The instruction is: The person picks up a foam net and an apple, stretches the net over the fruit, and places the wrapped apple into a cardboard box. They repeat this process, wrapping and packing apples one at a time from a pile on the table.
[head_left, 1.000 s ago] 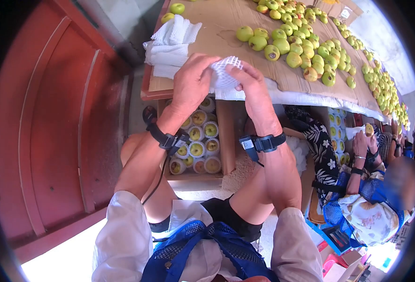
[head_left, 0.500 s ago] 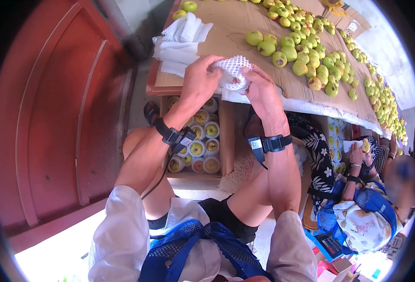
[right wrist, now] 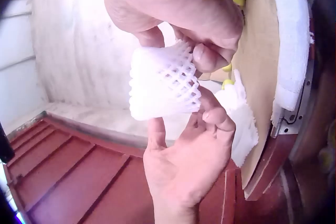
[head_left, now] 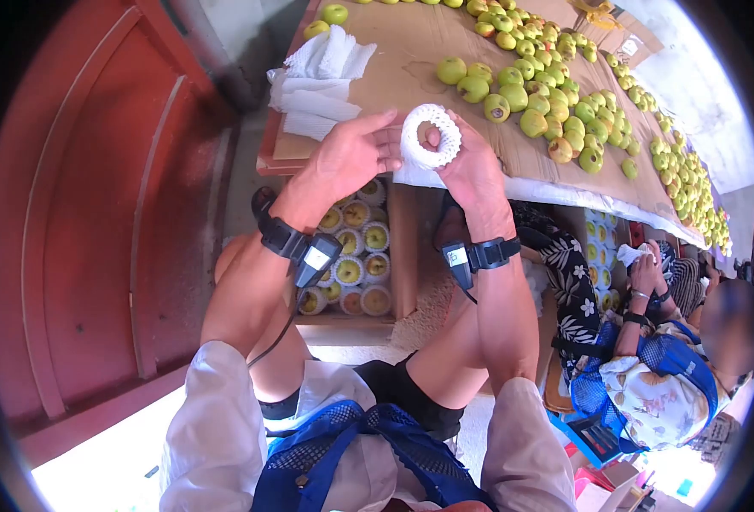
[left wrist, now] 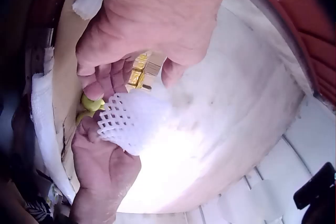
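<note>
A white foam net sleeve (head_left: 409, 142) has its round opening facing up in the head view, with no fruit visible inside. My right hand (head_left: 477, 171) pinches its right side, the thumb at the opening. On the other side, my left hand (head_left: 345, 160) has its fingers extended, tips close to the sleeve; whether they touch is unclear. The left wrist view shows the sleeve's lattice edge (left wrist: 116, 121) by the right hand (left wrist: 102, 169). In the right wrist view the sleeve (right wrist: 160, 85) lies between the right hand (right wrist: 178, 3) and the spread left hand (right wrist: 191, 166).
Flat foam sleeves (head_left: 319, 96) are stacked on the cardboard-covered table (head_left: 403, 51), left of many green apples (head_left: 533, 123). Below stands a box of sleeved apples (head_left: 349, 271). Another person (head_left: 658, 384) sits at the right; a red door (head_left: 95, 213) is at the left.
The sleeve has turned from showing its lattice side to a rounded ring with its opening up. My left hand has let go of it and spread its fingers; the right still holds it.
</note>
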A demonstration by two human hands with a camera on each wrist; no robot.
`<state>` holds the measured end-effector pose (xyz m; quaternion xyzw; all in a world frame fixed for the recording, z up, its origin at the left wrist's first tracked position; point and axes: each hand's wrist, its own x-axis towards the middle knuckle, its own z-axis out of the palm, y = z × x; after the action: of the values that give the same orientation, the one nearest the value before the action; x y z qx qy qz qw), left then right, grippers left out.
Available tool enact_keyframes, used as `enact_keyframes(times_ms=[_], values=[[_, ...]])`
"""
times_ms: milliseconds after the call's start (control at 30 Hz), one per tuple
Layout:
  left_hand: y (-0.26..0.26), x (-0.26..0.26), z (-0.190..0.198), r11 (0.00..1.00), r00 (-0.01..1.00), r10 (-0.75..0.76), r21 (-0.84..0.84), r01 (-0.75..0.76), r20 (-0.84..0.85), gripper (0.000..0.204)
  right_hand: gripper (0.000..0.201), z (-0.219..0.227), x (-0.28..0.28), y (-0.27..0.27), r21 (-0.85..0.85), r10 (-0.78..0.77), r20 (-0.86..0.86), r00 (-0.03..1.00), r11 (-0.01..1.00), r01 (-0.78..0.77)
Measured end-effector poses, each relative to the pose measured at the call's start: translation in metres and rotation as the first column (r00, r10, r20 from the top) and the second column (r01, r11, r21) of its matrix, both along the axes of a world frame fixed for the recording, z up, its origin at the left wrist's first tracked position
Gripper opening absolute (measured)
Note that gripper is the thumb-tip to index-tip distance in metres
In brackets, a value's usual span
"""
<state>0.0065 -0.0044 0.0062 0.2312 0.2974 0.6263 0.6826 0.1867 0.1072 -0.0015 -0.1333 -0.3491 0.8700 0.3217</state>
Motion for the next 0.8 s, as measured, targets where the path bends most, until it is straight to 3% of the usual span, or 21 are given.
enact_keyframes(times_ms=[133,233,367,567,667,800], values=[[0.000,0.004,-0.003,0.998,0.997,-0.059,0.015,0.058,0.039,0.033,0.022,-0.011,-0.002,0.008,0.013,0.009,-0.074,0.997,1.000,-0.008],[-0.001,0.011,0.002,0.997,0.995,-0.078,-0.010,0.078,0.069,0.033,0.022,0.015,-0.005,-0.012,0.000,-0.159,0.093,0.983,0.987,0.159],[-0.001,0.012,0.002,0.992,0.992,-0.128,0.014,0.128,0.008,0.041,0.021,0.016,-0.006,-0.014,0.039,-0.164,0.112,0.980,0.986,0.160],[-0.005,0.025,0.013,0.998,0.998,-0.058,-0.025,0.058,0.033,0.033,0.020,0.013,-0.007,-0.015,0.065,-0.153,0.128,0.980,0.987,0.146],[-0.002,0.019,0.004,0.992,0.995,-0.101,0.079,0.102,-0.017,0.034,0.020,0.016,-0.010,-0.017,0.021,-0.204,0.172,0.964,0.979,0.203],[0.000,0.017,0.004,0.996,1.000,0.008,0.093,-0.006,-0.023,0.030,0.023,0.012,-0.011,-0.017,0.074,-0.218,0.197,0.956,0.976,0.207]])
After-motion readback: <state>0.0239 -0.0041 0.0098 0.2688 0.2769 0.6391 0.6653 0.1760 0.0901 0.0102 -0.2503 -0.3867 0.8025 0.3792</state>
